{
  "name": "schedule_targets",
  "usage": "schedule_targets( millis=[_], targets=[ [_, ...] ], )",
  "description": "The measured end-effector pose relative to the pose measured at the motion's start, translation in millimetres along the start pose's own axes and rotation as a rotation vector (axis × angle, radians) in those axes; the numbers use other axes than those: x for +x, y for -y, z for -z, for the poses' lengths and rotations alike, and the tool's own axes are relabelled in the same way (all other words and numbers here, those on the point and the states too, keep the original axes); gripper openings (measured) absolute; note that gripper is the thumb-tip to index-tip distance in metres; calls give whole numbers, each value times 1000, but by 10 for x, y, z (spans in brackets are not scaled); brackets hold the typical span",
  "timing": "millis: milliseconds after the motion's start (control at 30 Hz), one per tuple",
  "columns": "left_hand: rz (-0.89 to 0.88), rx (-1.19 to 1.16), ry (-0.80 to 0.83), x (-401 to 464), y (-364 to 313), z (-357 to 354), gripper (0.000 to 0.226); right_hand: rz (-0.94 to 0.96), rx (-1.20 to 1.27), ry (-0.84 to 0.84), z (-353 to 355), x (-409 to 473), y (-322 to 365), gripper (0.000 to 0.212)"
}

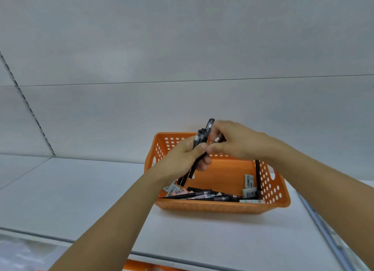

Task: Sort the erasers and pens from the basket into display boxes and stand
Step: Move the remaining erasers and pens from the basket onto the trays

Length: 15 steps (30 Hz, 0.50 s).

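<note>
An orange perforated basket (pixel 271 191) stands on a white shelf. Above it my left hand (pixel 182 159) grips a bundle of several black pens (pixel 200 141), tilted, their tips pointing down into the basket. My right hand (pixel 234 141) pinches the upper part of the same bundle, thumb meeting my left thumb. More black pens (pixel 204 196) lie along the basket's near wall, and one pen (pixel 258 177) leans against the right wall. Small erasers (pixel 249 184) with barcode labels lie among them at both ends.
The white shelf (pixel 70 196) runs left and toward me from the basket, with a white back panel (pixel 182 48) behind. A shelf upright edge (pixel 323 230) runs down the right. Something orange (pixel 145 266) shows below the shelf's front edge.
</note>
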<state>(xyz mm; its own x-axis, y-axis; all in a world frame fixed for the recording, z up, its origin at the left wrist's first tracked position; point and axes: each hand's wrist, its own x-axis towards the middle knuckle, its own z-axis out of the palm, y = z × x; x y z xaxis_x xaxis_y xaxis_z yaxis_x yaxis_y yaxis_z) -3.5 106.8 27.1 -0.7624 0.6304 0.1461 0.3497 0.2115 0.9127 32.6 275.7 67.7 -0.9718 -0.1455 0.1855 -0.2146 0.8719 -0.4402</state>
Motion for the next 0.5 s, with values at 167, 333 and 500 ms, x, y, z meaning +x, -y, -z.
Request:
schedule_targets(
  millis=[167, 333, 500],
  targets=[
    [-4, -760, -235, 30, -44, 68, 22, -279, 844, -331, -233, -102, 51, 39],
    [-204, -1073, -472, 96, -169, -104, 17, -499, 1804, -125, -666, -72, 237, 71],
    [-131, -1127, -523, 33, -131, -126, 21, -322, 1865, -101, -613, 48, 417, 62]
  ],
)
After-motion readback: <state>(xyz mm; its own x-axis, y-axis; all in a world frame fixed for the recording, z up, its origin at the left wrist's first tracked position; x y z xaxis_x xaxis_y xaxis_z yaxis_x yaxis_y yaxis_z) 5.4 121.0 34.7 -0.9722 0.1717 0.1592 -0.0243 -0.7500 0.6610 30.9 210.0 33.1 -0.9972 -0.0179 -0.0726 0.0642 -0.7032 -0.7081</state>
